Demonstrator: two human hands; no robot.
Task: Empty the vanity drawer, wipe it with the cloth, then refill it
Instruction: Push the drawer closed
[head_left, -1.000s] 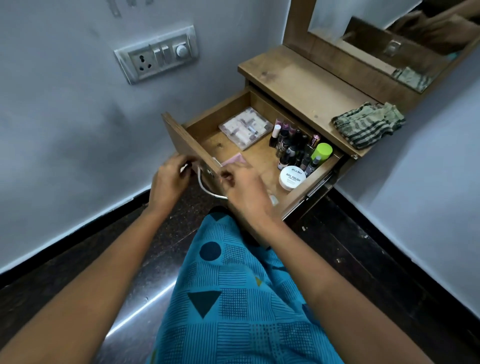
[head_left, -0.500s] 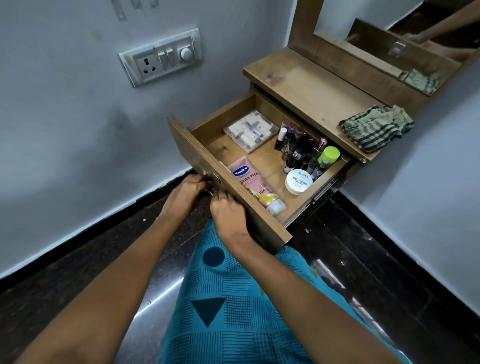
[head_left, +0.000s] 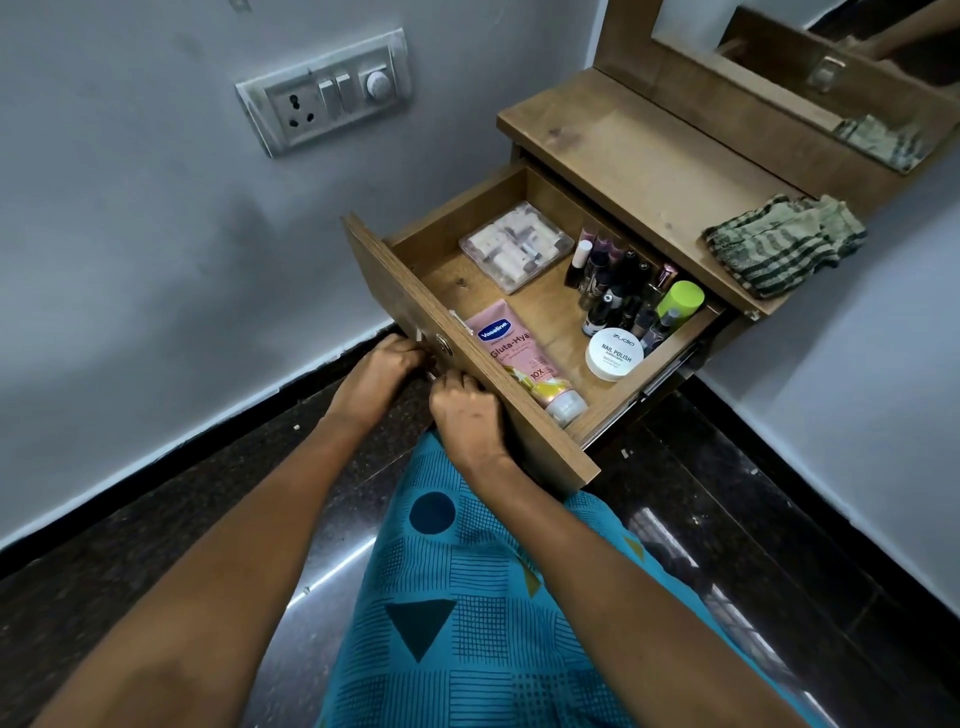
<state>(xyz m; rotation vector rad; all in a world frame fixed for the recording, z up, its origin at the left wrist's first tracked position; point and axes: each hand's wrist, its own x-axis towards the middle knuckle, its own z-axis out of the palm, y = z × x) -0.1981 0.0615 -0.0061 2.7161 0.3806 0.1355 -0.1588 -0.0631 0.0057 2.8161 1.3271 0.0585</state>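
drawer: the drawer (head_left: 545, 312) is standing pulled out from the vanity, and it is still full; nothing is taken out yet
left hand: the left hand (head_left: 379, 366) is curling shut at the drawer front, down by the lock; I cannot tell what it is pinching
right hand: the right hand (head_left: 465, 410) is making a fist against the drawer front, just beside the left hand; I cannot tell if it is holding anything
pink tube: the pink tube (head_left: 522, 364) is lying inside the drawer, right behind the drawer front; its long side is running along the drawer front, cap end pointing to the right; it looks like the first thing to lift out
nearer hand: the right hand is sitting closer to the tube; it only needs to go up and over the drawer front
cloth: the cloth (head_left: 784, 244) is waiting on the vanity top, past the far right side of the drawer
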